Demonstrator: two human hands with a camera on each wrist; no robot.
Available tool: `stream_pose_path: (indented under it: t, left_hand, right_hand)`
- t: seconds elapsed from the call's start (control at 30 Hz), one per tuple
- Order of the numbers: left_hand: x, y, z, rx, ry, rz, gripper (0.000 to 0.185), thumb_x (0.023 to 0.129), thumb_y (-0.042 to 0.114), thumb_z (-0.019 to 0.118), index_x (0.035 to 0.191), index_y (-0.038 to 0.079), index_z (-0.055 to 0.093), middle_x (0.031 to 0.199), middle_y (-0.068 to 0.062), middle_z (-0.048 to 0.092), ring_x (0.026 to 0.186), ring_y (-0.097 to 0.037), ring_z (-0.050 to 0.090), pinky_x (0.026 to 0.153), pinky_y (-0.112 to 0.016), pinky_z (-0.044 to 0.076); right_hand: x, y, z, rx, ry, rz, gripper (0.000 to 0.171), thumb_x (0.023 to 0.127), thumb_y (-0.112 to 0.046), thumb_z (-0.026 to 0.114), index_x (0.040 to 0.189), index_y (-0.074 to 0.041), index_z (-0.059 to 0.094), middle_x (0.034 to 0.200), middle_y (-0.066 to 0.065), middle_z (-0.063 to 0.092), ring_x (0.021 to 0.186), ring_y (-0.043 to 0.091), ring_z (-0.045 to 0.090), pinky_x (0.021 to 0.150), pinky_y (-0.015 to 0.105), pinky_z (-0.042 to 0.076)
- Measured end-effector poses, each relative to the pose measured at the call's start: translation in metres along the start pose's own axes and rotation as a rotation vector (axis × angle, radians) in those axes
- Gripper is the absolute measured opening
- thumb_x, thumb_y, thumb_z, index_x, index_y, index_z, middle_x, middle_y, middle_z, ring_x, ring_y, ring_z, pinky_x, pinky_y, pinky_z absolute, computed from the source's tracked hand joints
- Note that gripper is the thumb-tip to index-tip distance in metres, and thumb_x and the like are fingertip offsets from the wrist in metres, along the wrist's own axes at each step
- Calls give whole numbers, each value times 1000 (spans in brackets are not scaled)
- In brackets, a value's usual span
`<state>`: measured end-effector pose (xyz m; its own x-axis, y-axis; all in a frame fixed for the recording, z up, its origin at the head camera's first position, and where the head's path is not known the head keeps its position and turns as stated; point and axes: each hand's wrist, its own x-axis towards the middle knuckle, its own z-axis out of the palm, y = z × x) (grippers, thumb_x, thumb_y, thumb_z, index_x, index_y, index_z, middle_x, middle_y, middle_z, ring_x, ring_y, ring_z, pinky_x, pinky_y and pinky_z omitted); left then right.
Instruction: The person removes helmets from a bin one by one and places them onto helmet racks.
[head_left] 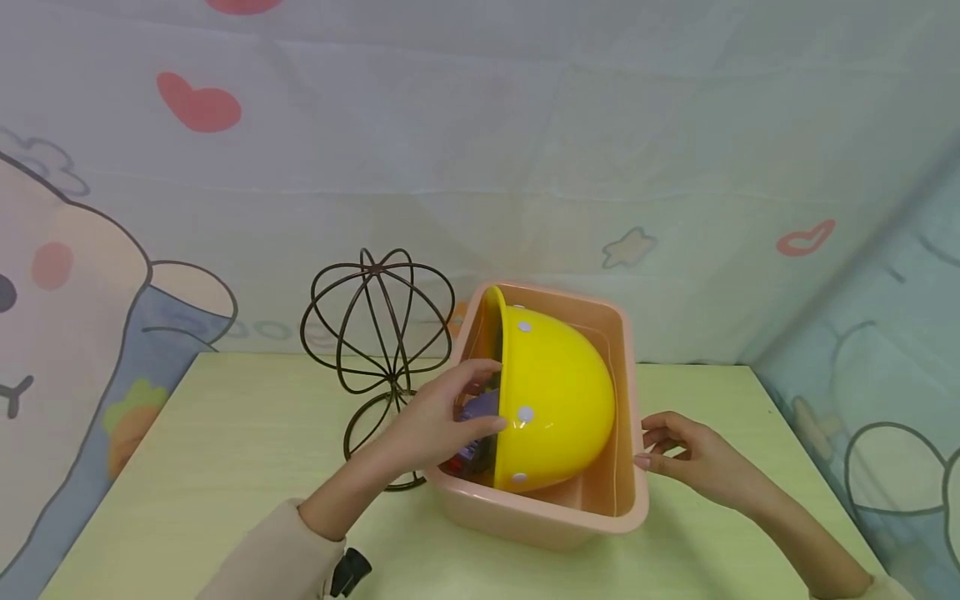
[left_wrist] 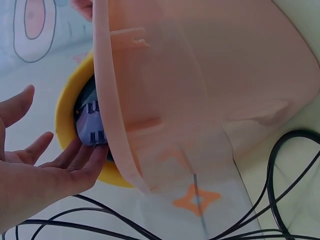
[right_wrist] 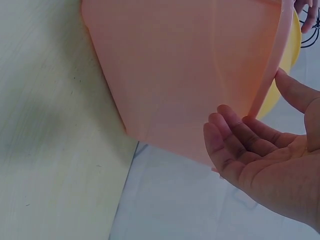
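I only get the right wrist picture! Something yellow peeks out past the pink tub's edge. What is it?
Observer: A rounded yellow shell with pale dots, lying on its side in the pink tub.

Operator: Ooh! And those squiggly black lines in my corner?

Observer: They belong to a dark wire stand with a cage-like top, left of the tub in the head view.

Operator: I spy some fingers up there too. What's that hand near?

Observer: That's the left hand, beside something purple at the shell's open side. I can't tell for sure whether they touch.
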<state>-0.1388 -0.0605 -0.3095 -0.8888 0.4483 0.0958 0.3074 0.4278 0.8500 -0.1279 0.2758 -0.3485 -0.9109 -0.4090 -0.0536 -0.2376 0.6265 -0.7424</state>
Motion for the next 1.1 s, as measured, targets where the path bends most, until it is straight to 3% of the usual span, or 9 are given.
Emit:
stream_pose_path:
  t: [0.3, 0.83, 1.1]
  left_hand:
    - [7, 2, 5, -62, -18, -61, 51, 87, 22, 67, 133, 17, 46, 131, -2, 49, 117, -22, 48, 95, -41, 43]
    - [14, -1, 16, -76, -31, -75, 42, 89, 17, 63, 128, 22, 47, 130, -6, 48, 104, -21, 51, 93, -40, 43]
    - [16, -4, 18, -122, -39, -95, 41, 90, 18, 63, 126, 24, 45, 132, -6, 44, 110, -23, 48, 96, -43, 41]
  right_hand:
    - [1, -2, 0, 1, 6, 1, 36, 90, -20, 63, 116, 3, 53, 105, 6, 59, 91, 18, 57, 76, 25, 51]
    - [-1, -1, -1, -10, 4, 0, 36, 90, -20, 62, 116, 2, 53, 105, 6, 59, 91, 18, 58, 75, 25, 51]
    - [-1, -4, -1, -22, 9, 9, 37, 90, -21, 63, 116, 3, 53, 105, 6, 59, 91, 20, 58, 74, 25, 51]
